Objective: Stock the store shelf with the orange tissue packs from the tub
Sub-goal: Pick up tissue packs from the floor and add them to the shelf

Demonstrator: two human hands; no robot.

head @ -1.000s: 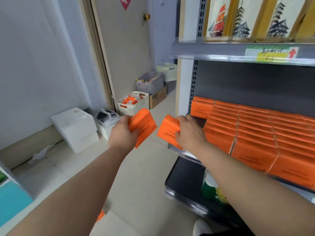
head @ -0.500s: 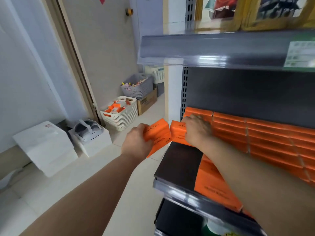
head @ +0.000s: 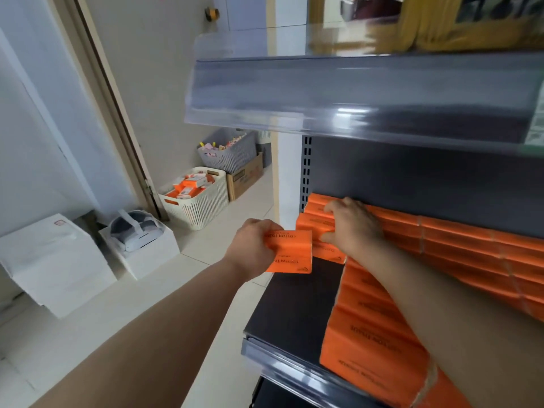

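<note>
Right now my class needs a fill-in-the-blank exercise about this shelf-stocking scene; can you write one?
The left hand grips a flat plastic-wrapped tissue pack coloured ____. The right hand holds a second such pack against the stocked rows on the dark metal ____. The white slatted plastic tub stands on the ____.
Missing: orange; shelf; floor.

Place: looking like a small shop, at an aisle end.
Shelving: standing as grey metal shelves [head: 294, 301] hanging from a slotted upright [head: 306, 169].
Edges: carrying clear price rails [head: 323, 107] along the fronts.
Stock: lying in neat rows of identical orange tissue packs [head: 459, 251].
Floor: holding a white tub [head: 203, 210], a grey basket [head: 229, 160] and a cardboard box [head: 244, 179] along the wall.
</note>
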